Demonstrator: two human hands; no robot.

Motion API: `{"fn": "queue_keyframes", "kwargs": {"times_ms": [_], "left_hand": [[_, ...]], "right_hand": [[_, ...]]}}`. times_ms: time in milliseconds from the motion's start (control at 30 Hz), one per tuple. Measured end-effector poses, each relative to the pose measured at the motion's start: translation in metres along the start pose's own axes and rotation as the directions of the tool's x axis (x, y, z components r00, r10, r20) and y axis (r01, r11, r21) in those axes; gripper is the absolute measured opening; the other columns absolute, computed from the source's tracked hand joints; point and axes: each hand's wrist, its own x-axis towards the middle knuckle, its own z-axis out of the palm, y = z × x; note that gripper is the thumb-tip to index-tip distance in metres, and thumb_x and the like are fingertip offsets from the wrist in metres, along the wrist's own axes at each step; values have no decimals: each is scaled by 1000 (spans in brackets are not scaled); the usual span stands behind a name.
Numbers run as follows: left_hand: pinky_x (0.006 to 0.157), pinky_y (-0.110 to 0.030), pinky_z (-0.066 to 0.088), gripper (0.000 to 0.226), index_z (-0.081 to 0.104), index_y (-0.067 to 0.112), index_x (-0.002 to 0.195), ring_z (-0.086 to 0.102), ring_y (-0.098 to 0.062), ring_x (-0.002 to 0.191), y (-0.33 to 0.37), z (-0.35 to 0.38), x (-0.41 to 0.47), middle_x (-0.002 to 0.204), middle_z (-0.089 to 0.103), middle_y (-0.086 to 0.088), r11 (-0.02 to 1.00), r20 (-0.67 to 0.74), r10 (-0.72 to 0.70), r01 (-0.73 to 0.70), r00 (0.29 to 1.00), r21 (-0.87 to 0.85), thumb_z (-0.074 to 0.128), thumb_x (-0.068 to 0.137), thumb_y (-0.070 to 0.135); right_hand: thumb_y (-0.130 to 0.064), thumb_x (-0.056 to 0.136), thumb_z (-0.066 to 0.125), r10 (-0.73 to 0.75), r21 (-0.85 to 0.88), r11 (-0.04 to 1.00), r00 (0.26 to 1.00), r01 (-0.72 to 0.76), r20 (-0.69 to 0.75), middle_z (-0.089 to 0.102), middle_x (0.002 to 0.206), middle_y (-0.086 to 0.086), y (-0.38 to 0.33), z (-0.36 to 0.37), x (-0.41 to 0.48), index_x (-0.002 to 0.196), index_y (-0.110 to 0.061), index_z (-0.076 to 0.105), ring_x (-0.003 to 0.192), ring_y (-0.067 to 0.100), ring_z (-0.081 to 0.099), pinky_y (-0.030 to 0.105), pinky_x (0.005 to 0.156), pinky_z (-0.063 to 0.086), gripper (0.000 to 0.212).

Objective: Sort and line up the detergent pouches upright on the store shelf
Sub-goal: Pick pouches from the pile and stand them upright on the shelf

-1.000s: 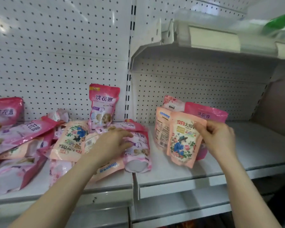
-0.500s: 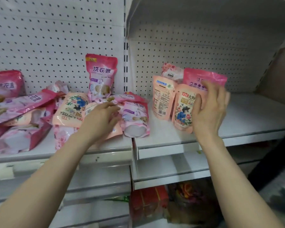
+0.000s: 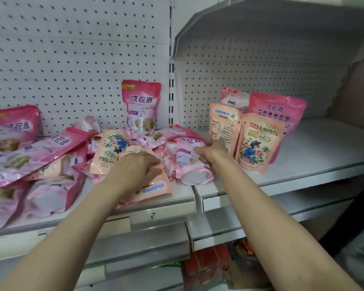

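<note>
Many pink and peach detergent pouches lie jumbled on the left shelf [image 3: 172, 201]. My left hand [image 3: 135, 171] curls down over a flat peach pouch [image 3: 153, 189] at the front edge. My right hand [image 3: 211, 151] reaches left and its fingers wrap over a plump pink pouch [image 3: 189, 164] lying on its side at the shelf seam. On the right shelf [image 3: 315, 152] stand a peach floral pouch [image 3: 259, 143], a back-facing peach pouch [image 3: 223, 124], a pink pouch [image 3: 280, 109] and a small pouch [image 3: 233, 98] behind. One pink pouch [image 3: 141, 108] stands upright by the pegboard.
White pegboard [image 3: 72, 59] backs both shelves, with a metal upright [image 3: 171, 80] between them. An upper shelf [image 3: 261, 28] overhangs the right bay. Lower shelves hold red packaged goods [image 3: 208, 267]. A brown side panel [image 3: 357, 91] closes the right end.
My right hand let go of the upright peach floral pouch and moved left onto the lying pink pouch. My left hand stayed on the flat peach pouch. The camera tilted down.
</note>
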Motion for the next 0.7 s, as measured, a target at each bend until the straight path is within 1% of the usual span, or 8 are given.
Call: {"fn": "queue_keyframes", "kwargs": {"times_ms": [167,267,300,367,433,467,633,700], "left_hand": [[81,-31,52,37,69,24,113,66,-16,91,13,-14,16,108,72,2,976,-164,-80,43,983,-216,50,95,49],[81,-28,47,44,63,20,122,61,-15,90,31,-15,33,108,69,2,882,-27,-137,110,990,-458,44,96,51],[86,-32,49,52,64,20,120,63,-16,93,35,-14,38,108,70,1,805,65,-147,157,987,-571,42,93,59],[92,-43,52,66,66,15,107,69,-22,96,42,-14,46,103,73,-4,471,197,-160,250,967,-846,46,83,73],[91,-46,54,49,65,5,107,70,-28,97,50,-13,51,106,73,-14,65,238,-170,252,956,-966,60,89,50],[89,-46,56,33,64,3,110,71,-29,97,54,-14,52,107,72,-16,-57,206,-189,198,960,-979,64,91,31],[76,-36,60,33,59,6,119,73,-26,89,70,-21,51,101,74,-14,-72,48,-170,36,984,-997,66,87,3],[72,-32,60,31,60,6,117,74,-22,86,78,-26,53,97,75,-10,-10,16,-133,15,991,-1000,67,86,3]], "right_hand": [[-8,84,71,-295,-1,955,946,297,-137,67,106,-1,-5,-12,-34,121,-25,60,96,19,66,38,88,56,42],[-1,85,68,-529,77,834,832,546,-167,68,93,-9,-9,-19,-59,122,-24,57,91,14,66,36,85,56,45],[2,85,66,-603,102,778,783,620,-155,67,94,-10,-11,-21,-68,121,-22,55,92,14,66,34,84,56,45],[4,85,65,-675,117,720,729,684,-111,67,99,-2,-13,-26,-76,120,-22,52,96,20,64,34,86,55,46],[0,85,68,-660,116,742,750,660,-51,66,101,7,-15,-33,-78,121,-24,51,98,24,64,39,88,55,47],[-3,85,70,-632,125,765,773,632,-45,66,102,8,-15,-38,-76,122,-24,50,98,21,65,40,88,55,47],[-27,76,83,-569,19,821,820,571,-69,64,113,-7,-48,-72,-77,131,-33,50,102,6,64,28,90,54,64],[-23,76,83,-547,-107,830,836,547,29,70,106,-13,-65,-80,-78,112,-32,68,98,4,67,31,92,55,40]]}}
